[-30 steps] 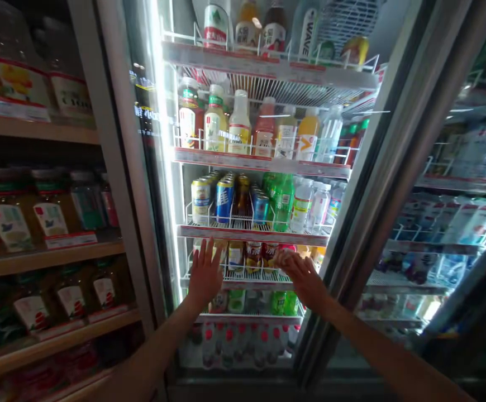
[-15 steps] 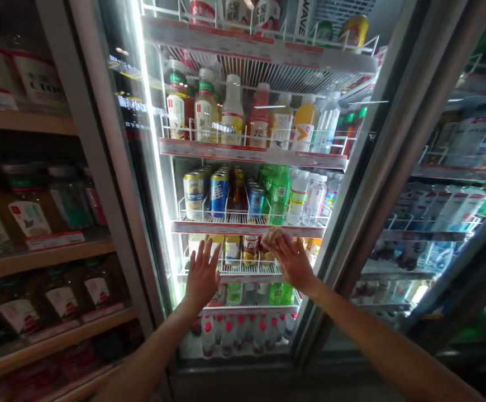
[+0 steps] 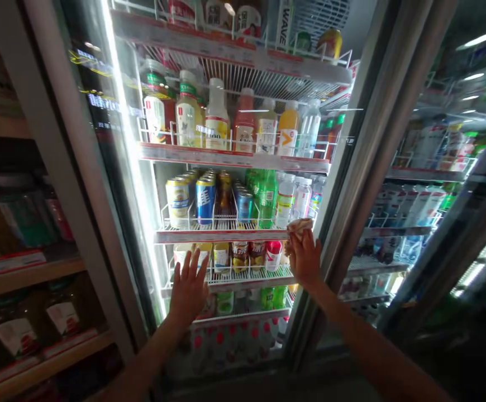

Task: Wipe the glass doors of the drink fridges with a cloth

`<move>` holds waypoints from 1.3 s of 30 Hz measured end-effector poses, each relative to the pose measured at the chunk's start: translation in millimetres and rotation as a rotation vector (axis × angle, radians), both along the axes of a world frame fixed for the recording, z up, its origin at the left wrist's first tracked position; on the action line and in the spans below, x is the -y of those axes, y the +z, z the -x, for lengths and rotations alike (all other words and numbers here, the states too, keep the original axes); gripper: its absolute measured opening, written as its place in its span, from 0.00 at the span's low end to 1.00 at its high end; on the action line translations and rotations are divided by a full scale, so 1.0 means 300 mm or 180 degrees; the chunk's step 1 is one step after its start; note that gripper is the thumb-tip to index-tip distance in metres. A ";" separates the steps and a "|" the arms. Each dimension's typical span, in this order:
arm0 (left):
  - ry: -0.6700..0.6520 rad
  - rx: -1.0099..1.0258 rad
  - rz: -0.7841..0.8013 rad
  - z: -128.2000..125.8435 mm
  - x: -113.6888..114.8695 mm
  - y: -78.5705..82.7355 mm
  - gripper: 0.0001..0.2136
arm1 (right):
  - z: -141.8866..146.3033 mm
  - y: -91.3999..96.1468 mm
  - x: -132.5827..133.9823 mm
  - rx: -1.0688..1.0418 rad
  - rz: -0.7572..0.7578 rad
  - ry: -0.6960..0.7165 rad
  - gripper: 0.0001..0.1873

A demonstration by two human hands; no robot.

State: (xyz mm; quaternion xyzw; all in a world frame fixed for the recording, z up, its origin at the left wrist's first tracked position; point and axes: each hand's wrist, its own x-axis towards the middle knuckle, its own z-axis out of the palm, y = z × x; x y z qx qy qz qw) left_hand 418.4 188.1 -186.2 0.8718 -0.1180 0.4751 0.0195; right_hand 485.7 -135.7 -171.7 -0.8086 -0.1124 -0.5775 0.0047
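Note:
My right hand presses a crumpled pale cloth against the glass door of a lit drinks fridge, close to the door's right frame. The fingers lie over the lower part of the cloth. Lower and to the left, my left hand is spread with fingers apart and holds nothing; it looks to be at the glass, though I cannot tell whether it touches. Behind the glass, shelves carry cans, green bottles and juice bottles.
A metal door frame runs down the right side of the door, with another fridge section beyond it. On the left stand wooden shelves holding bottles. Reflected lights show on the glass.
My right hand has moved the cloth rightward across the glass toward the door frame. My left hand stays spread and sits slightly lower and further left in view. The camera view has shifted.

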 end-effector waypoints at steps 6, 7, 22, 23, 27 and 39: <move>-0.0212 0.0075 0.0037 -0.006 -0.030 -0.045 0.31 | 0.053 -0.242 0.059 -0.0426 -0.0168 -0.0241 0.30; -0.0215 0.0068 0.0055 -0.007 -0.030 -0.050 0.30 | 0.057 -0.243 0.062 -0.0468 -0.0183 -0.0232 0.30; 0.0251 -0.0383 -0.0129 0.060 -0.079 -0.066 0.29 | 0.118 -0.123 -0.273 -0.0695 0.0972 0.0741 0.31; 0.0303 -0.0406 -0.0122 0.069 -0.090 -0.067 0.29 | 0.114 -0.081 -0.298 -0.0635 0.0845 0.0734 0.30; 0.0501 -0.0548 -0.0114 0.100 -0.131 -0.087 0.29 | 0.107 -0.027 -0.422 -0.0627 0.0839 0.0921 0.30; 0.0772 -0.0638 0.0001 0.131 -0.223 -0.042 0.30 | 0.123 -0.026 -0.625 -0.0642 0.1313 0.1434 0.31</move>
